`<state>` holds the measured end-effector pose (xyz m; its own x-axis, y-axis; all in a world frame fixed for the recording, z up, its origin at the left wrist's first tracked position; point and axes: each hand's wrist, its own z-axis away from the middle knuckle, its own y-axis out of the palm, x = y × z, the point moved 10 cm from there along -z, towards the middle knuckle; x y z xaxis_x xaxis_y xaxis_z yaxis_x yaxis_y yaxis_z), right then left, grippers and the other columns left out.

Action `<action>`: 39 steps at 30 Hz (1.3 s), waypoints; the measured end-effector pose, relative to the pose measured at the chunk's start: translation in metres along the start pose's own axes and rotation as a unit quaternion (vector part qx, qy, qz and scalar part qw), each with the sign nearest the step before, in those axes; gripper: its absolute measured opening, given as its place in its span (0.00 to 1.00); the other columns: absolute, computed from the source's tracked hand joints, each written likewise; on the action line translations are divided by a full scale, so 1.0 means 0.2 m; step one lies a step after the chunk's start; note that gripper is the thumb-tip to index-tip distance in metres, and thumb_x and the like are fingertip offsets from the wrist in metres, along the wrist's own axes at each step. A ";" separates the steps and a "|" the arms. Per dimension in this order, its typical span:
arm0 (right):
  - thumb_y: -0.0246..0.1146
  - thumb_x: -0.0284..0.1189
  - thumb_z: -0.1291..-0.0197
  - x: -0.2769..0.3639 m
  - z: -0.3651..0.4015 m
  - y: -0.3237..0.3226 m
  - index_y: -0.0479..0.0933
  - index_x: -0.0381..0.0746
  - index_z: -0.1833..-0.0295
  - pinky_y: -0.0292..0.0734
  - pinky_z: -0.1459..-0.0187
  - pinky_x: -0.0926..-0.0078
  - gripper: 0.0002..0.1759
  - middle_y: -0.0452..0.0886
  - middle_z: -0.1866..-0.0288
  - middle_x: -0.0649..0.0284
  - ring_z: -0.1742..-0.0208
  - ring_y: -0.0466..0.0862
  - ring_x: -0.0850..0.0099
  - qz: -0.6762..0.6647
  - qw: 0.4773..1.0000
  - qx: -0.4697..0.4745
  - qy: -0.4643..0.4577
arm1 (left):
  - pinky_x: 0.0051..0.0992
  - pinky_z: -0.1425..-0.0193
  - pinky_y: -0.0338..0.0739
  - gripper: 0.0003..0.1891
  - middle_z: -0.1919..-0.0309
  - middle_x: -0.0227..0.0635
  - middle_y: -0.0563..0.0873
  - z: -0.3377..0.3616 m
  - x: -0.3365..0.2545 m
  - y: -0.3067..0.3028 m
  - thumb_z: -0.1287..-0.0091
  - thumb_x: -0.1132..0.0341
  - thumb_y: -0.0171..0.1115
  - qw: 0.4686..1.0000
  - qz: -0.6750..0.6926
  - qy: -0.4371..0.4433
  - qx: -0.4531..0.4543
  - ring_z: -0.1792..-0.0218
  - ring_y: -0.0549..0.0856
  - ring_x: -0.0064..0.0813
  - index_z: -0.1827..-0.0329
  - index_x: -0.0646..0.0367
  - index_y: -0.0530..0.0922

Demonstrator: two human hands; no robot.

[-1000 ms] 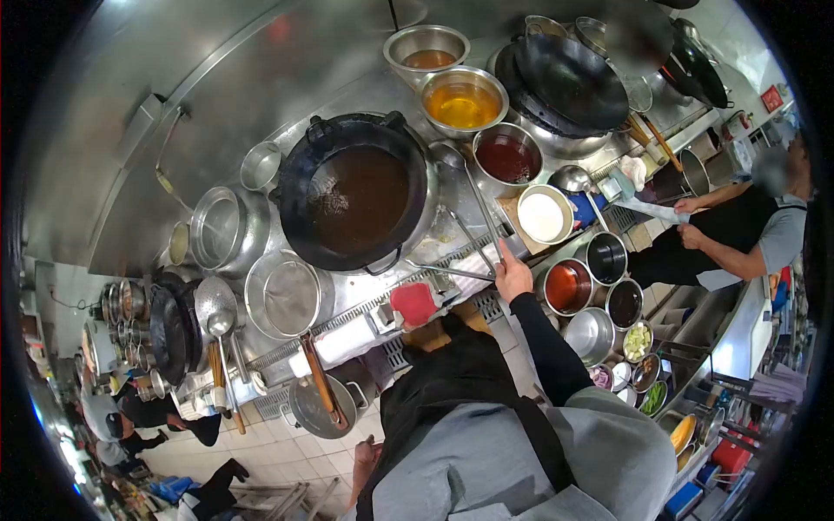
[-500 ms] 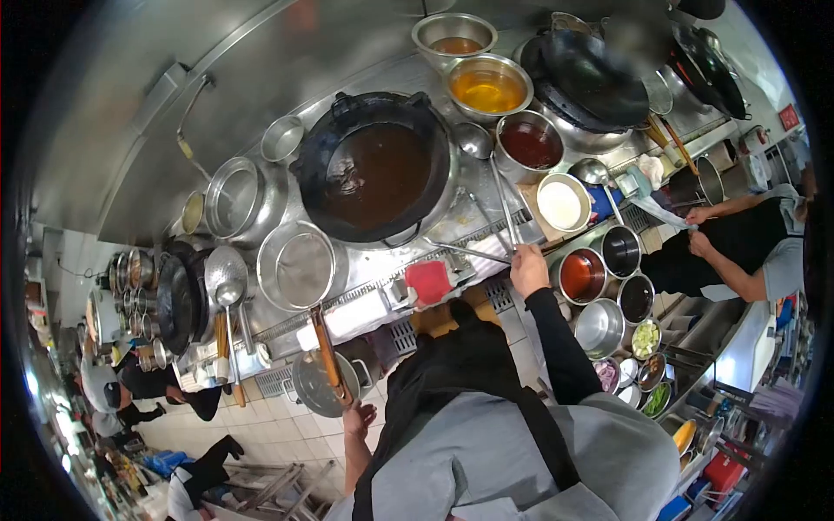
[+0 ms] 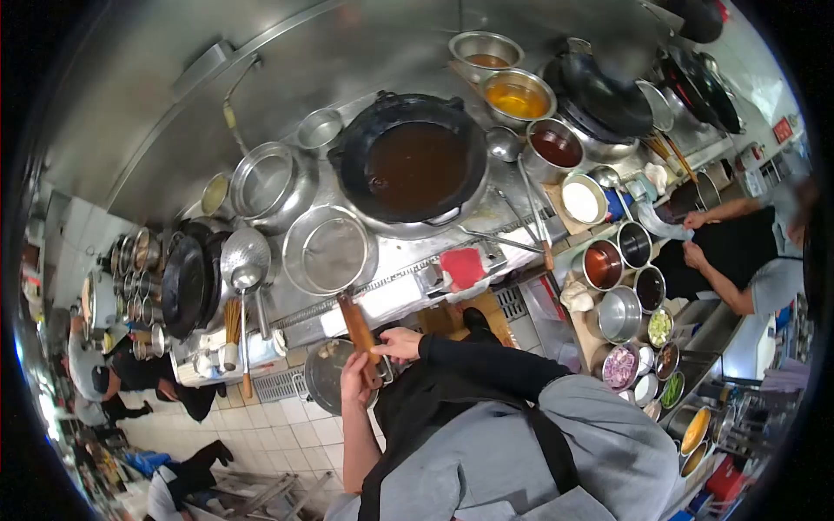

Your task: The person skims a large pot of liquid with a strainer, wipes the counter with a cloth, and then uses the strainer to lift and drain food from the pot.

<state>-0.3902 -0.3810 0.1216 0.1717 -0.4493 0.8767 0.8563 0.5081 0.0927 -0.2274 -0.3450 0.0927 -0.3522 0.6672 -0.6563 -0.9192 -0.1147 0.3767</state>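
My left hand [image 3: 354, 382] is closed around the low end of a wooden handle [image 3: 356, 319]. The handle belongs to a large round wire strainer [image 3: 330, 252] that lies on the steel counter left of a black wok of dark brown liquid [image 3: 417, 165]. My right hand [image 3: 400, 343] reaches across my body and its fingers lie against the same handle; its grip is unclear. Just below both hands hangs a round metal pan [image 3: 323, 375]. A long ladle [image 3: 532, 204] rests free on the counter right of the wok.
A red cloth [image 3: 462, 266] lies at the counter's front edge. Bowls of orange [image 3: 518, 97], dark red [image 3: 556, 148] and white [image 3: 582, 201] contents stand at right, with several ingredient pots below. A co-worker [image 3: 738, 252] stands far right. A skimmer [image 3: 245, 259] and dark pans [image 3: 187, 286] sit left.
My right hand let go of the ladle at the right and swung left to the strainer's handle. My left hand rose from below and took the handle's end. The view shifted left.
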 end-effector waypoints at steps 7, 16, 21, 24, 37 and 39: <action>0.69 0.37 0.35 -0.06 -0.10 0.06 0.75 0.38 0.57 0.65 0.83 0.78 0.15 0.78 0.76 0.66 0.82 0.75 0.78 -0.198 0.975 -0.093 0.033 | 0.24 0.63 0.79 0.09 0.67 0.30 0.83 0.02 -0.04 0.10 0.29 0.73 0.63 0.999 -0.043 0.014 0.011 0.68 0.83 0.24 0.48 0.60 0.76; 0.61 0.27 0.30 0.46 0.41 -0.31 0.69 0.41 0.50 0.51 0.84 0.82 0.09 0.71 0.71 0.69 0.81 0.64 0.83 -0.283 0.946 -0.154 -0.027 | 0.34 0.53 0.81 0.20 0.61 0.36 0.86 0.13 -0.06 0.13 0.21 0.49 0.54 0.991 0.128 -0.013 -0.031 0.59 0.86 0.32 0.45 0.59 0.80; 0.59 0.27 0.31 0.71 0.86 -0.86 0.67 0.39 0.40 0.61 0.75 0.69 0.17 0.75 0.70 0.56 0.75 0.72 0.66 -0.112 0.906 -0.381 -0.148 | 0.33 0.62 0.81 0.14 0.66 0.37 0.85 0.01 0.20 -0.25 0.23 0.59 0.56 0.991 0.070 -0.051 -0.099 0.66 0.86 0.34 0.52 0.62 0.80; 0.58 0.27 0.32 0.81 1.12 -1.16 0.66 0.37 0.34 0.67 0.70 0.62 0.22 0.78 0.69 0.49 0.70 0.76 0.56 0.065 0.838 -0.518 -0.162 | 0.34 0.65 0.80 0.12 0.67 0.38 0.86 -0.05 0.52 -0.65 0.25 0.62 0.56 0.980 -0.079 -0.085 -0.162 0.69 0.86 0.36 0.53 0.61 0.81; 0.55 0.26 0.32 0.36 0.94 -1.58 0.71 0.38 0.48 0.58 0.87 0.73 0.09 0.75 0.73 0.60 0.84 0.69 0.75 -0.215 0.905 -0.368 -0.003 | 0.42 0.65 0.84 0.11 0.70 0.42 0.90 0.19 0.95 -0.63 0.31 0.61 0.56 0.686 -0.728 0.005 -0.025 0.70 0.89 0.44 0.57 0.53 0.86; 0.55 0.25 0.31 0.32 0.84 -1.58 0.69 0.40 0.49 0.52 0.88 0.78 0.07 0.72 0.73 0.64 0.84 0.64 0.80 -0.309 0.902 -0.303 -0.013 | 0.41 0.67 0.83 0.11 0.72 0.40 0.89 0.17 0.91 -0.60 0.31 0.62 0.55 0.768 -0.637 0.008 -0.060 0.72 0.88 0.42 0.58 0.55 0.86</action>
<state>-0.7328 -0.4464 0.2272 -0.4335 -0.4886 0.7572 0.8950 -0.3311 0.2988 -0.1750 -0.1840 -0.0502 0.8463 0.2855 -0.4497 -0.5284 0.5567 -0.6410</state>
